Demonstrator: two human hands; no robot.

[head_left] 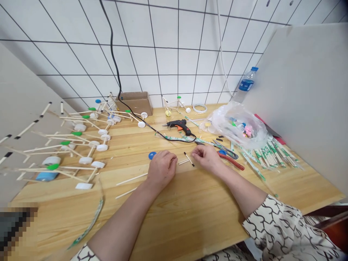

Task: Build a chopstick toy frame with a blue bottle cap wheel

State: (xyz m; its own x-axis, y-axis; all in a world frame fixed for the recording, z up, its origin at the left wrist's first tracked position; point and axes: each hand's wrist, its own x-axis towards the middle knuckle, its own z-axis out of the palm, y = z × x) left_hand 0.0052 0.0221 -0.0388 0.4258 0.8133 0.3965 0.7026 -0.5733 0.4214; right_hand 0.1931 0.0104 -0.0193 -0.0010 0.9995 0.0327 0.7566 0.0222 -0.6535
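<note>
My left hand (162, 167) rests on the wooden table with its fingers curled and thumb pressed in; whatever may be in it is hidden. Beside its fingertips lies a short wooden stick piece (183, 162). My right hand (207, 157) is closed in a pinch, and I cannot make out anything between the fingers. Just left of it is a short stick with black ends (189, 159). A blue bottle cap (152, 155) sits beyond my left hand. Two long thin sticks (132, 179) lie by my left wrist, partly covered by the forearm.
Stick-built models with cap wheels (77, 133) crowd the left. A black glue gun (179, 125) with a trailing cord lies behind my hands. Red-handled pliers (231, 160), scissors (226, 149), a plastic bag (236, 123), wrapped chopsticks (274, 152) and a bottle (246, 85) are right; a cardboard box (137, 102) stands behind.
</note>
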